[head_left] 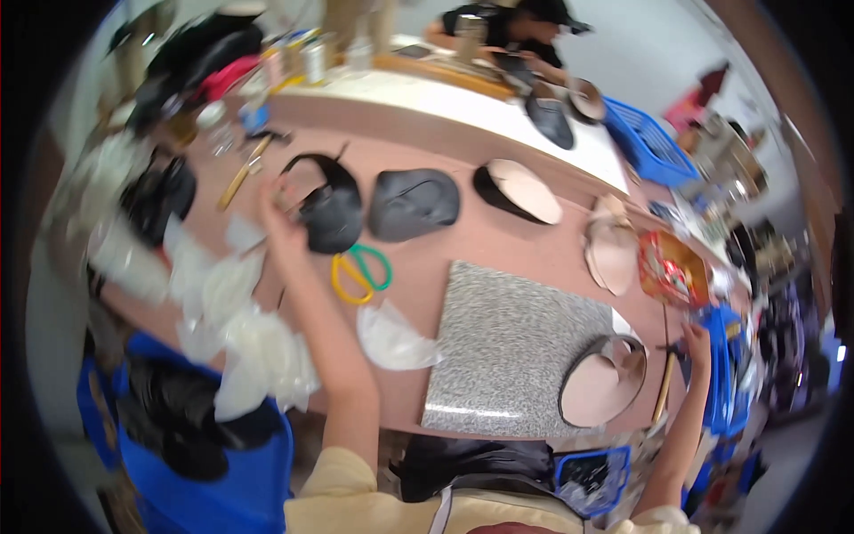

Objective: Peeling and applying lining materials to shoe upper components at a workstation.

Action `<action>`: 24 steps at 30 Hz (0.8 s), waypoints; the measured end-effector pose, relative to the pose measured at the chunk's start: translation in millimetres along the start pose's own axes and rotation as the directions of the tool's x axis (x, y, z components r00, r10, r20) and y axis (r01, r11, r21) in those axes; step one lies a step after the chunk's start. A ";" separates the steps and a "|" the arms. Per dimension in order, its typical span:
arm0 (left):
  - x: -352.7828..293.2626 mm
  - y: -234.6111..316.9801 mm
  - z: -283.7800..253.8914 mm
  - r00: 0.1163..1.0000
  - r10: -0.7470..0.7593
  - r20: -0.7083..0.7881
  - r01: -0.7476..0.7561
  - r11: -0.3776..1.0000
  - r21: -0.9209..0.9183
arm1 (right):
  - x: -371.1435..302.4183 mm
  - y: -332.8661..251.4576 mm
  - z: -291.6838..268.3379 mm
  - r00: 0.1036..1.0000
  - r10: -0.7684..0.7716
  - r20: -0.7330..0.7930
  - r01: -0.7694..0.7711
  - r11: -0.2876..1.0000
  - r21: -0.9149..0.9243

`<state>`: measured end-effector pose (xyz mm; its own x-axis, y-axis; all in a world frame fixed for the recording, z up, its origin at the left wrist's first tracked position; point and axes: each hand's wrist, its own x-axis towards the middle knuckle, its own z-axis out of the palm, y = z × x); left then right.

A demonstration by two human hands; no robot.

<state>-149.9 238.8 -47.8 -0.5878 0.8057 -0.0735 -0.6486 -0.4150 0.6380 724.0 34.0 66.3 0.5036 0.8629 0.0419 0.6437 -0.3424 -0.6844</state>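
At the left of the table my left hand (pixel 283 198) has its fingers closed at the edge of a black shoe upper (pixel 334 212) with a curved strap; blur softens the fingers. Beside that piece lies another black shoe upper (pixel 414 205). My right hand (pixel 696 340) is at the table's right edge, by the head of a hammer (pixel 664 388) and a blue basket (pixel 725 374); its fingers are too smeared to read. Nearer me, a shoe upper with pale pink lining (pixel 601 388) rests on a grey speckled slab (pixel 507 347).
Green-and-yellow-handled scissors (pixel 353 278) lie by white plastic sheets (pixel 396 338). Another hammer (pixel 238 178) and a jar (pixel 213 125) are at far left. Pink-lined pieces (pixel 609 249) and an orange container (pixel 672 267) sit at right. A co-worker (pixel 525 36) works across a raised white ledge (pixel 400 98).
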 end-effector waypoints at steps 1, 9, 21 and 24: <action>3.2 -6.7 -1.1 0.998 0.033 0.057 -0.034 0.999 0.019 | 6.1 -9.1 -9.4 0.999 -0.047 -0.022 0.044 0.988 -0.148; 135.9 74.6 -26.9 0.984 0.180 0.001 -0.160 0.874 0.459 | 56.3 -15.7 -10.8 0.994 0.049 -0.102 -0.063 0.988 -0.140; 204.8 -161.0 106.5 0.803 0.116 0.585 -0.585 0.344 0.735 | 80.9 20.7 -20.3 0.994 0.085 -0.072 -0.100 0.967 -0.233; 206.3 -160.8 98.6 0.704 0.116 0.701 -0.710 0.136 0.691 | 67.1 41.7 -25.5 0.992 0.102 -0.080 -0.118 0.968 -0.220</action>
<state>-119.2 513.3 -90.0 -0.1503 0.8152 0.5593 0.6630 -0.3365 0.6688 799.3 68.1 59.1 0.6111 0.7910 0.0294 0.6910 -0.5149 -0.5074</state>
